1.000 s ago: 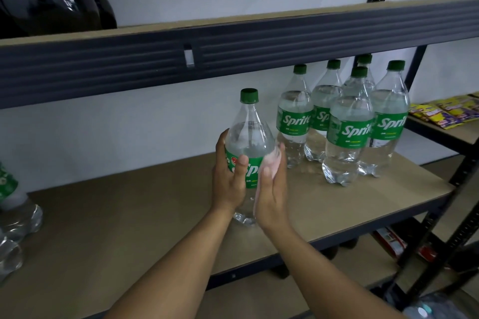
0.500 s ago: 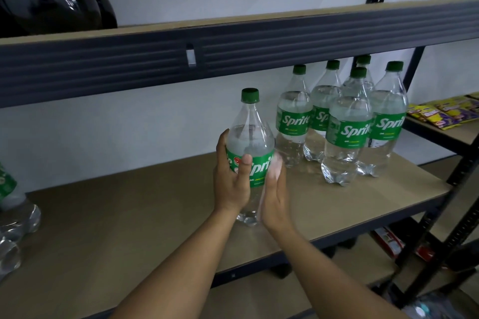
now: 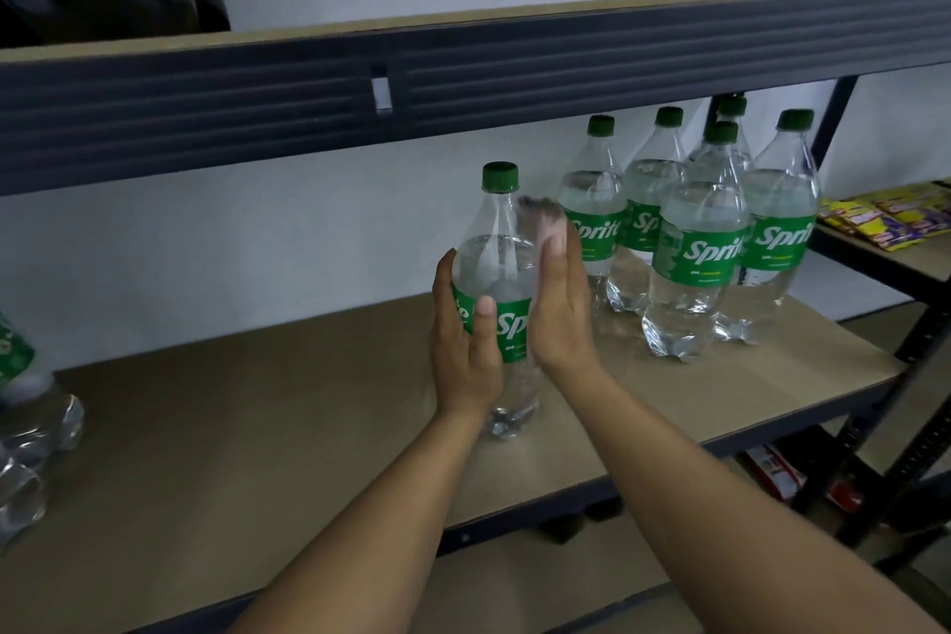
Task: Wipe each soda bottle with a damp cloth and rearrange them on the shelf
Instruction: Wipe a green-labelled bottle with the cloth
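Bottles [image 3: 692, 319] bear green "Sprite" labels [image 3: 702, 250]; the held bottle [image 3: 494, 268] presumably too.

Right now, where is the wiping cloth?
In the head view the cloth sits mid-frame, pressed by the right hand against the right side of the bottle the left hand holds, just left of the bottle group.

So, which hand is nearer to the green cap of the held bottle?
Right. The right hand presses the cloth just below the cap; the left hand grips the bottle at its label, lower down.
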The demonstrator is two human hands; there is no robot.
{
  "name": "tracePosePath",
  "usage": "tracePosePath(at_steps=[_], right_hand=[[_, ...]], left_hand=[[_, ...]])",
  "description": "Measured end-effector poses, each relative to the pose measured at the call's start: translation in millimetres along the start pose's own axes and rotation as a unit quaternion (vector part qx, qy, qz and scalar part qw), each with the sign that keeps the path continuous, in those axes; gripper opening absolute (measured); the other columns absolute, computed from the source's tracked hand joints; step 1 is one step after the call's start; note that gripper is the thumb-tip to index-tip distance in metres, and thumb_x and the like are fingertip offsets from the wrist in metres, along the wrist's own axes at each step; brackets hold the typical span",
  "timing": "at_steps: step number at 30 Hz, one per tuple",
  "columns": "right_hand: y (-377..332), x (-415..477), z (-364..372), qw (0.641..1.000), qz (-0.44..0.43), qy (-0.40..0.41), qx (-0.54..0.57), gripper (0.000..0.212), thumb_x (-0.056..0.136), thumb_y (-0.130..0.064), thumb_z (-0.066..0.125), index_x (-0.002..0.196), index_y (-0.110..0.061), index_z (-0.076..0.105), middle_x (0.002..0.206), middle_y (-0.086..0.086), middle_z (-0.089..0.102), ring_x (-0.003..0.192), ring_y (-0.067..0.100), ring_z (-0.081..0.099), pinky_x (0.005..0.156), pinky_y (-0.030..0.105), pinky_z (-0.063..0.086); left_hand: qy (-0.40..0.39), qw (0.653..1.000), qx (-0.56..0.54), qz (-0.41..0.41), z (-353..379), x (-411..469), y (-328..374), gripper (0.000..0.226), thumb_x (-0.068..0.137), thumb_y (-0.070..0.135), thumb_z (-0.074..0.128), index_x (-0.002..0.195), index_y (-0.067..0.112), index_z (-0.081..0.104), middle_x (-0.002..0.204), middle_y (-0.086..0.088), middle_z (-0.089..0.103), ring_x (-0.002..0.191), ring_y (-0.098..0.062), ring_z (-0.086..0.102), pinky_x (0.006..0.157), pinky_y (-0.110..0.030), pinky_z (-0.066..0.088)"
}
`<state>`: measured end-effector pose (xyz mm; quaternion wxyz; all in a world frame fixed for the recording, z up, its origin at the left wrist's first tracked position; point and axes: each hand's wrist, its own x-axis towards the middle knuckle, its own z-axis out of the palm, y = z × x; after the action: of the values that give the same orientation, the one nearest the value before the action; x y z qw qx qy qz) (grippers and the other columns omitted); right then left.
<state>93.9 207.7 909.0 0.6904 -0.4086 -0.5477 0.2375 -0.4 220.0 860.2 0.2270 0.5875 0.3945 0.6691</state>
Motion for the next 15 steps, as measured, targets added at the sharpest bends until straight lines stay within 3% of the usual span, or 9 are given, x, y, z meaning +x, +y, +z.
tracePosePath(at_steps=[3,6,9,12,15], right_hand=[[-23.7,15.6,2.7,0.999,-0.049,0.0,-0.008,0.032,0.111,-0.033,0.034,0.138,-0.049,0.039,0.134,-0.038,0.044,0.125,-0.027,0.042,0.103,0.001,0.032],[-13.7,7.6,2.3,0.998,-0.068,0.0,-0.017,0.037,0.111,-0.034,0.036,0.149,-0.038,0.037,0.143,-0.031,0.044,0.132,-0.024,0.039,0.106,0.003,0.032],[18.0,-21.9,1.1,1.0,-0.022,0.012,-0.01,0.052,0.108,-0.052,0.032,0.157,-0.036,0.032,0.157,-0.024,0.042,0.144,-0.014,0.036,0.113,0.007,0.031],[52.2,-58.6,1.2,0.999,0.037,0.012,0.023,0.046,0.113,-0.043,0.028,0.158,-0.038,0.031,0.155,-0.035,0.042,0.148,-0.008,0.035,0.122,0.021,0.029],[70.5,-78.0,-1.2,0.996,0.077,0.002,0.045,0.047,0.115,-0.039,0.026,0.16,-0.03,0.034,0.158,-0.024,0.046,0.151,0.003,0.037,0.127,0.035,0.029]], left_hand=[[0.004,1.0,0.002,-0.005,1.2,-1.8,-0.8,0.072,0.099,0.073,0.037,0.155,0.028,0.037,0.141,0.007,0.061,0.123,-0.012,0.064,0.093,-0.046,0.059],[0.001,1.0,0.017,-0.001,1.0,-2.2,-2.7,0.08,0.096,0.08,0.033,0.157,0.028,0.034,0.144,0.0,0.061,0.123,-0.018,0.065,0.091,-0.049,0.059],[0.003,0.999,0.035,0.009,0.8,-2.1,-3.0,0.078,0.095,0.083,0.029,0.156,0.035,0.032,0.143,0.0,0.061,0.119,-0.019,0.068,0.086,-0.046,0.061],[0.011,0.999,0.035,0.004,1.6,-2.1,-4.3,0.077,0.093,0.086,0.029,0.154,0.039,0.032,0.142,0.0,0.062,0.118,-0.021,0.068,0.084,-0.048,0.062],[0.014,0.999,0.028,-0.005,4.7,-3.8,-4.0,0.08,0.092,0.086,0.033,0.155,0.036,0.034,0.144,0.001,0.06,0.124,-0.019,0.065,0.089,-0.049,0.061]])
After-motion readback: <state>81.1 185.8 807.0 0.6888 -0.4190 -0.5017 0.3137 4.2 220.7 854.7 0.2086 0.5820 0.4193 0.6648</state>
